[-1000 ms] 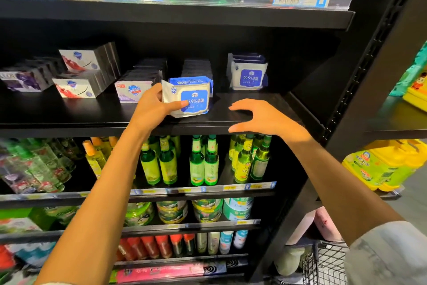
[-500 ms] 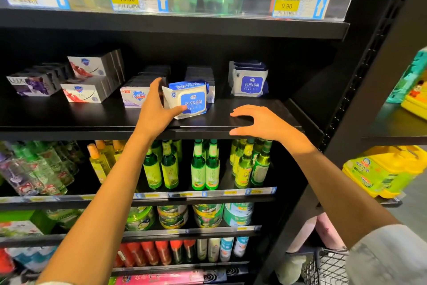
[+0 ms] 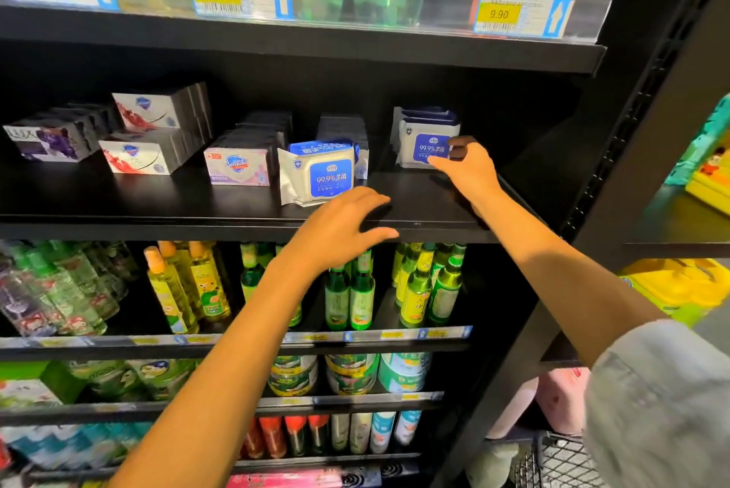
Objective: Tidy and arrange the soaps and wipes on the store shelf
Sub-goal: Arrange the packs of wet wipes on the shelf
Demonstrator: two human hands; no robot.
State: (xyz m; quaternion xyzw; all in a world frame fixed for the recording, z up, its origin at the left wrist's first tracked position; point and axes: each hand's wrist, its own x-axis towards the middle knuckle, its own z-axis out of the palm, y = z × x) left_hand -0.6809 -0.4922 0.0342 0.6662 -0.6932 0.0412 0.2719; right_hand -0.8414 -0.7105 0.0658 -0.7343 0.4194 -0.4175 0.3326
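Grip: right hand (image 3: 468, 167) reaches to the rear wipes stack (image 3: 426, 139), thumb and fingers curling onto the front pack's lower right corner; whether they fully pinch it cannot be told.
Left hand: left hand (image 3: 339, 226) hovers spread over the shelf (image 3: 158, 207) edge, holding nothing, just in front of the forward wipes pack (image 3: 322, 173).
Placement: forward pack sits near the front lip, likely as the facing line.
Orientation: both packs stand on edge, labels outward, long axis across the shelf.
Neighbours: soap boxes (image 3: 237, 167) to the left.
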